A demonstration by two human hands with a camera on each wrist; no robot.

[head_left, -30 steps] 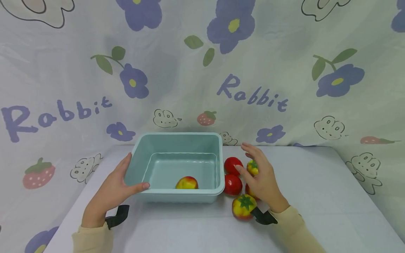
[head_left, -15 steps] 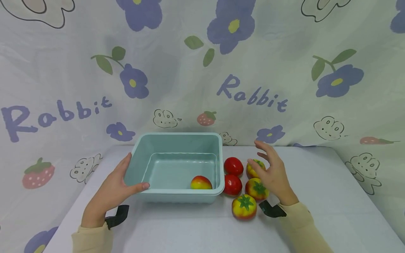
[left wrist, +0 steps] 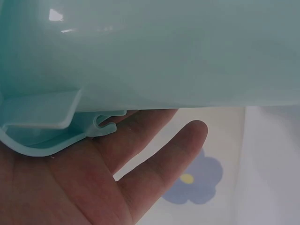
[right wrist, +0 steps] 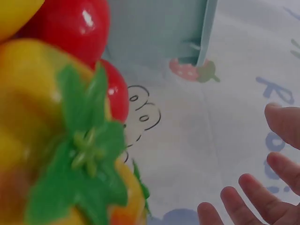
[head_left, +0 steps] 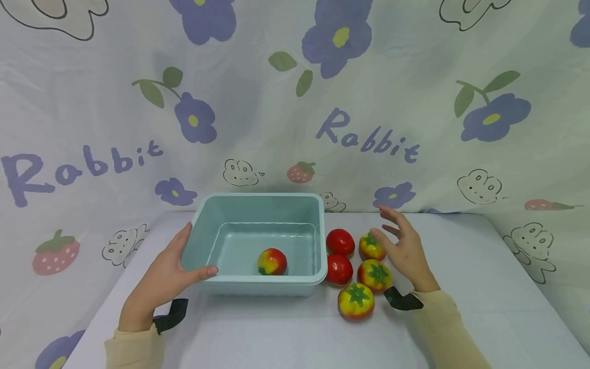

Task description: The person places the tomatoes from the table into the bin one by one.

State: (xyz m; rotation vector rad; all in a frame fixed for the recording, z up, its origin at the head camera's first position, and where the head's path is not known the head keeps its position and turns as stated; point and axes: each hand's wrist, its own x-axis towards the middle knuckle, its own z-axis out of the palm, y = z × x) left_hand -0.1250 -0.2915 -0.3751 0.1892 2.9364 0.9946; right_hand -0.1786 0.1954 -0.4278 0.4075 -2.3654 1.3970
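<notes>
Being gripped by the left hand (head_left: 168,274), the tub (head_left: 260,280) is presumably steadied; the right hand (head_left: 406,251), fingers parted and empty, is held beside a yellow-red fruit (head_left: 371,248).

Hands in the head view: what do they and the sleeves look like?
Left hand and right hand: bare, no gloves or rings visible. Left sleeve and right sleeve: plain beige. A bent black piece shows near the left sleeve's end, a similar black one near the right's. No cables visible.
</notes>
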